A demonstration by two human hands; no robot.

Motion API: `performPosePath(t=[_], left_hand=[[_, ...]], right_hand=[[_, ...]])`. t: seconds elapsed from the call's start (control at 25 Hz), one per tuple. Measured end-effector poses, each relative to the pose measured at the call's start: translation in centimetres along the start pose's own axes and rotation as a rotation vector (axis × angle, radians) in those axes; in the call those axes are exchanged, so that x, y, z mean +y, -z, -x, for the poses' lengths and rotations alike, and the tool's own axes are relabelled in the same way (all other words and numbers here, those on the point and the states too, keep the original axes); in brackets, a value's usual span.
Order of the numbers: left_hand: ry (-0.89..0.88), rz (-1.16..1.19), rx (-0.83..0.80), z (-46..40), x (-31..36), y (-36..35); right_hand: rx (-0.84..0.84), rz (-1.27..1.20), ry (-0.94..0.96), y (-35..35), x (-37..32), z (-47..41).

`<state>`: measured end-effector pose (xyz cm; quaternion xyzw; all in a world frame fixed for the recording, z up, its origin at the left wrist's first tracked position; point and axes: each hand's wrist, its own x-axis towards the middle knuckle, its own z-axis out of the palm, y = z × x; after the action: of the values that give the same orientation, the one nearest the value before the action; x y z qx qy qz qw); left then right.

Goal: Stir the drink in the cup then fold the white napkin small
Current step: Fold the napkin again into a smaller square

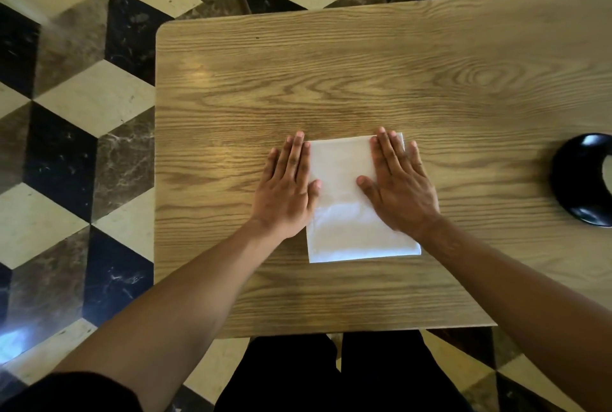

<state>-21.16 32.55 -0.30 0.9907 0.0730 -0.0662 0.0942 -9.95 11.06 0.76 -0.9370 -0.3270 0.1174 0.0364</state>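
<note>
Both hands flat on the white napkin [344,199]

Left hand [286,186] and right hand [399,183] press its side edges, fingers spread; a black dish [576,176], perhaps a saucer, sits at the table's [331,80] right edge.

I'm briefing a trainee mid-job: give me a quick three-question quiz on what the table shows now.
1. True or false: both hands lie flat on the napkin.
2. Which hand covers the napkin's far right corner? A) left hand B) right hand
3. Fill in: the black dish sits at the table's ____ edge.

Key: 1 true; 2 B; 3 right.
</note>
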Motion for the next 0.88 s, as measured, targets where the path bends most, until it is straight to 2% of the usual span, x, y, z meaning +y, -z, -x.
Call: performPosePath(t=[0.08,0.2,0.32,0.56,0.76,0.88], left_hand=[[-0.002,-0.003,-0.002,0.0,-0.1,-0.1],[0.017,-0.013,-0.011,-0.1,0.1,0.1],[0.036,-0.026,-0.097,-0.1,0.4,0.5],[-0.013,-0.001,-0.010,0.0,-0.2,-0.1],[-0.028,-0.003,0.016,0.0,-0.3,-0.4],[-0.019,-0.002,0.010,0.0,-0.3,-0.2]], right_hand=[[0.040,-0.043,-0.044,0.5,-2.6,-0.3],[0.048,-0.226,0.027,0.6,-7.9,-1.7],[0.025,-0.210,0.047,-0.7,-10.4,-2.5],[0.027,-0.113,0.099,-1.3,-6.2,-1.3],[0.059,-0.054,-0.012,-0.9,0.2,-0.7],[0.041,-0.058,-0.036,-0.8,1.5,-0.6]])
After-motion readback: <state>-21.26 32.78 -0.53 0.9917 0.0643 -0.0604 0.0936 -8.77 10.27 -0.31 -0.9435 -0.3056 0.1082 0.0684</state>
